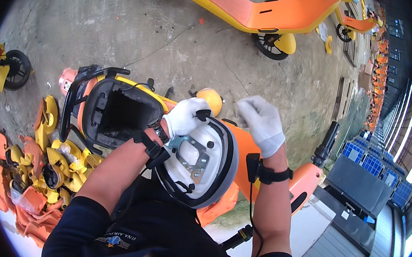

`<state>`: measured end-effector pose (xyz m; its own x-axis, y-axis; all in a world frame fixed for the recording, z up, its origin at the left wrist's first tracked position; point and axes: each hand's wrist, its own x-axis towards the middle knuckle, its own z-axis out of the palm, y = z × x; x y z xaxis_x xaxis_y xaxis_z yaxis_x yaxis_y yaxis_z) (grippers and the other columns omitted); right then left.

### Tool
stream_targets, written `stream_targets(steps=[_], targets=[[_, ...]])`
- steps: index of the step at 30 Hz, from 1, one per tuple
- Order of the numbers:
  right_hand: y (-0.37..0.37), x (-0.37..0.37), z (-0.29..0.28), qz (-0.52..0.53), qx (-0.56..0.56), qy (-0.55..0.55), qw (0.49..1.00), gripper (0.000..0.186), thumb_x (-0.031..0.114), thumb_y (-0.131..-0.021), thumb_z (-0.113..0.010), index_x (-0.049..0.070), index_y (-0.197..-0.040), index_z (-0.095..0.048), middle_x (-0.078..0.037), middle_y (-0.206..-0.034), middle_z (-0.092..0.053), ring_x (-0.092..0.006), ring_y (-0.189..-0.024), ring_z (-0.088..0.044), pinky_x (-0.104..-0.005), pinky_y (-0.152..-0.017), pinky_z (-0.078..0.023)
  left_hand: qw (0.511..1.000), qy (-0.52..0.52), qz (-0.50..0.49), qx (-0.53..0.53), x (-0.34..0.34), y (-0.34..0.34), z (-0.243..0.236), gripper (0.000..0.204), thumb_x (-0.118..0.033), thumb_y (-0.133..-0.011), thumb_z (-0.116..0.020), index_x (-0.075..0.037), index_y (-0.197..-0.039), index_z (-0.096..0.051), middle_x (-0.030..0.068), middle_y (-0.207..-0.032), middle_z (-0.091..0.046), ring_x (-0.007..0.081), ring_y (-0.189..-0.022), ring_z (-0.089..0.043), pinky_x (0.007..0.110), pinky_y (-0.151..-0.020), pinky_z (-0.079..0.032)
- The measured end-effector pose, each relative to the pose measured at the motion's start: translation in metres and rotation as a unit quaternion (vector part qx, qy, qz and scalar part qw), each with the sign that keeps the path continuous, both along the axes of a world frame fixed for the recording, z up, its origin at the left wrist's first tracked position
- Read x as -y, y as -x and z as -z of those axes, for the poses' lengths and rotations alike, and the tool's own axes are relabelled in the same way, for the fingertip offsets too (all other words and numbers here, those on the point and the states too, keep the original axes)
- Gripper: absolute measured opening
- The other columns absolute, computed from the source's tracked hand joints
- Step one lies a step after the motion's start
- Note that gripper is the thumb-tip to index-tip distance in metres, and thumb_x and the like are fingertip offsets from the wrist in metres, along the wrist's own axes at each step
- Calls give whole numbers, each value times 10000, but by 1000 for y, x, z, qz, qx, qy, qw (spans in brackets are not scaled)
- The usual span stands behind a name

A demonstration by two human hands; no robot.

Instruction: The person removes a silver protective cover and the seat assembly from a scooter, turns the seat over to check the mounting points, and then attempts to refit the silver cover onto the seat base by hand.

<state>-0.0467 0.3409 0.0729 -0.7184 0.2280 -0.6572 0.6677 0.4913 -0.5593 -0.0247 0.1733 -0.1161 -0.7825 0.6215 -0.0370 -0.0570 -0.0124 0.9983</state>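
A scooter seat (220,150) lies in front of my body with its white underside up. It has a black rim, round black pads and a metal bracket (195,163). My gloved left hand (186,116) is at the seat's far left edge, its fingers closed round a small black part (202,114). Apart from the seat, to its right, my gloved right hand (262,120) is raised with curled fingers; whatever they may hold is hidden. Left of the seat, the orange and yellow scooter's open storage compartment (123,111) shows its black inside.
A black rack (71,95) curves round the compartment's left end. To the right are the handlebar grip (326,141) and a dark metal cabinet (355,187). Yellow and orange body panels (59,163) are heaped at the left. Another scooter (278,15) stands beyond.
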Motion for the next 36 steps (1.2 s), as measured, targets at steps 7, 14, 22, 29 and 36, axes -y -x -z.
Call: stream_targets(steps=[7,14,22,29,36], targets=[[-138,14,15,-78,-157,-99,980,469,219,-880,-589,8,-1293,-515,-212,-1332,-509,-369,-1263,-457,-404,-1069,-363,991,119,5,-58,2,4,-24,177,-62,-740,-716,-41,-904,-650,133,-795,-623,289,-769,-632,344,-722,-505],[-194,35,43,171,-216,-4,961,469,154,-953,-476,-16,-1388,-426,-207,-1423,-452,-322,-1336,-414,-384,-1115,-306,975,189,-113,-36,29,-31,-69,221,-123,-806,-717,1,-973,-643,123,-877,-671,193,-780,-650,299,-725,-516],[-195,43,46,217,-228,40,948,489,158,-949,-502,-21,-1395,-411,-213,-1418,-453,-311,-1328,-425,-374,-1112,-310,970,90,86,208,37,-44,-124,287,-225,-860,-700,56,-910,-674,60,-827,-676,105,-767,-593,273,-707,-492],[-171,82,44,110,-261,64,957,517,171,-926,-557,-8,-1387,-407,-238,-1442,-395,-344,-1358,-375,-398,-1126,-297,957,195,21,212,66,-19,-146,362,-309,-883,-699,36,-779,-662,-5,-650,-598,50,-589,-483,240,-510,-402],[-148,61,75,171,-167,200,950,481,212,-987,-461,-49,-1387,-408,-195,-1388,-488,-266,-1313,-446,-344,-1100,-333,954,266,24,136,86,-14,-164,378,-318,-914,-654,53,-844,-656,30,-686,-610,72,-653,-522,268,-582,-446]])
